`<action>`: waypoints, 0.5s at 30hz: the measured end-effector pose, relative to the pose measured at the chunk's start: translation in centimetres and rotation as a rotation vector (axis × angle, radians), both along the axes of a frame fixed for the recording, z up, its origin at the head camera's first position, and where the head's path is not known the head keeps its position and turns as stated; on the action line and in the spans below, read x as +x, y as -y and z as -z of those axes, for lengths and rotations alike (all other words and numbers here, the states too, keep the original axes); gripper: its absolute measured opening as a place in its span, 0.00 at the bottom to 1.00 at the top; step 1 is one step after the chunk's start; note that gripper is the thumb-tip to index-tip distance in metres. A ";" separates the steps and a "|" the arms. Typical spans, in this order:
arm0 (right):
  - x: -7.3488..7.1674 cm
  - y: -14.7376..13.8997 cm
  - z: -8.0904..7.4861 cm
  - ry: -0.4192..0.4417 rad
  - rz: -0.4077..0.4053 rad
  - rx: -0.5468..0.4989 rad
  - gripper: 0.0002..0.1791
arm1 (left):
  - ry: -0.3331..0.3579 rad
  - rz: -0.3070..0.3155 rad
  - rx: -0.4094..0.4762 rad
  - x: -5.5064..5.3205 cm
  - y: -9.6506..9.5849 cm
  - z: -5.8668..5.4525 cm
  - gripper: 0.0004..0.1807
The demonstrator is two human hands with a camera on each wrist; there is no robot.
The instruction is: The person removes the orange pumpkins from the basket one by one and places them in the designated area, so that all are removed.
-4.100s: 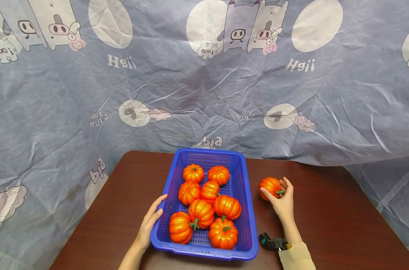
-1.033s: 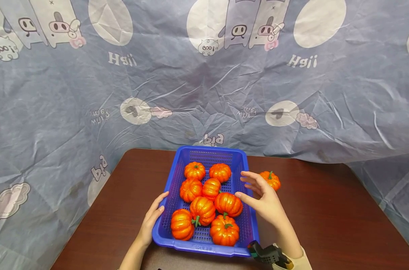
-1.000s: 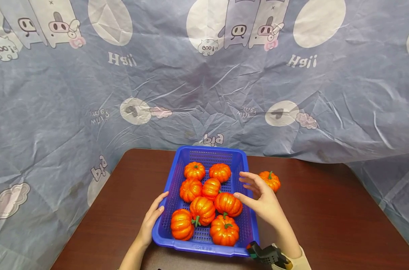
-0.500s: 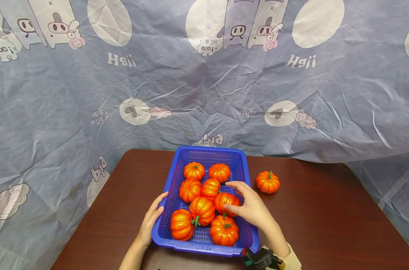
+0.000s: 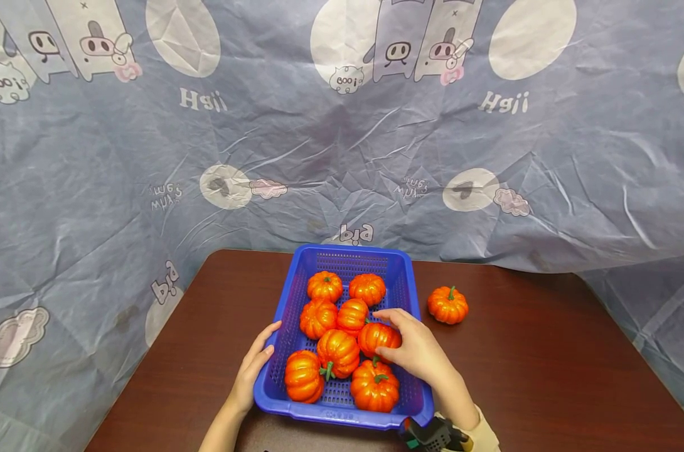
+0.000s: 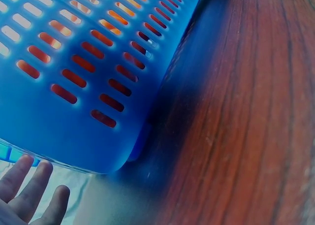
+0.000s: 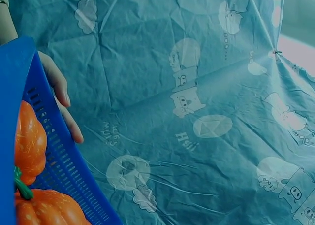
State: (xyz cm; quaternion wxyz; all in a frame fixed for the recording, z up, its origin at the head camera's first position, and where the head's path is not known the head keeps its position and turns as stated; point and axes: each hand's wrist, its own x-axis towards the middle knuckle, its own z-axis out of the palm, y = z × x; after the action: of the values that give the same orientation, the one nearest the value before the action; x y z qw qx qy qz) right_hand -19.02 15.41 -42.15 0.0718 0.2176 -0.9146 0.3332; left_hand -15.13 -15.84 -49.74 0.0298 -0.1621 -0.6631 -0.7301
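A blue plastic basket (image 5: 331, 411) holds several shiny orange pumpkins with green stems. My left hand (image 5: 248, 373) rests against the basket's left rim, its fingers nearly straight; the left wrist view shows its fingertips (image 6: 43, 172) at the rim. Reaching over the right rim, my right hand (image 5: 418, 345) has its thumb and fingers curled around a pumpkin (image 5: 373, 339) inside, thumb on the near side and index finger on the far side. A single pumpkin (image 5: 448, 306) sits stem up on the table, right of the basket.
The dark brown wooden table (image 5: 534, 358) carries the basket near its middle. A patterned grey-blue cloth (image 5: 297, 138) hangs behind and beside the table. On my right wrist is a black device (image 5: 432, 434).
My right hand has let go of the pumpkin on the table, which now stands stem up. It has moved left over the rim onto a basket pumpkin. My left hand stays at the rim.
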 end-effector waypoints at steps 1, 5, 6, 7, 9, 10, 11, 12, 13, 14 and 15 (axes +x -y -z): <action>0.0 0.0 0.0 0.002 0.001 0.010 0.30 | 0.000 0.001 0.001 0.0 0.0 0.0 0.25; 0.1 0.1 0.0 0.001 0.004 0.059 0.30 | 0.006 0.008 0.006 0.1 0.0 0.0 0.25; 0.1 0.1 0.0 -0.007 0.000 0.071 0.30 | 0.007 0.008 0.006 0.1 0.0 0.0 0.25; 0.1 0.1 0.0 -0.016 -0.005 0.079 0.30 | 0.007 0.007 0.006 0.1 0.0 0.0 0.25; 0.1 0.1 0.0 -0.040 -0.013 0.092 0.29 | 0.004 0.003 0.004 0.1 0.0 0.0 0.25; 0.1 0.0 0.0 -0.050 -0.017 0.093 0.28 | 0.003 0.002 0.003 0.0 0.0 0.0 0.25; 0.1 0.0 0.0 -0.058 -0.021 0.088 0.28 | 0.002 -0.001 0.001 0.0 0.0 0.1 0.25; 0.1 -0.1 0.0 -0.061 -0.020 0.085 0.28 | 0.001 -0.002 0.000 0.0 0.0 0.1 0.25; 0.1 -0.1 -0.1 -0.061 -0.018 0.077 0.28 | 0.001 -0.004 -0.003 0.0 0.0 0.1 0.25; 0.1 -0.2 -0.2 -0.060 -0.015 0.068 0.27 | 0.001 -0.005 -0.005 0.0 0.0 0.1 0.25; 0.1 -0.3 -0.3 -0.059 -0.014 0.055 0.27 | 0.000 -0.006 -0.006 0.0 0.0 0.1 0.25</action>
State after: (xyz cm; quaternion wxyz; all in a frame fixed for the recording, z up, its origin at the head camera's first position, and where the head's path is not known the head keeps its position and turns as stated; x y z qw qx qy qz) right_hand -18.92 15.73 -41.87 0.0904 0.2354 -0.9194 0.3020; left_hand -15.12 -15.85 -49.79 0.0312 -0.1601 -0.6659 -0.7280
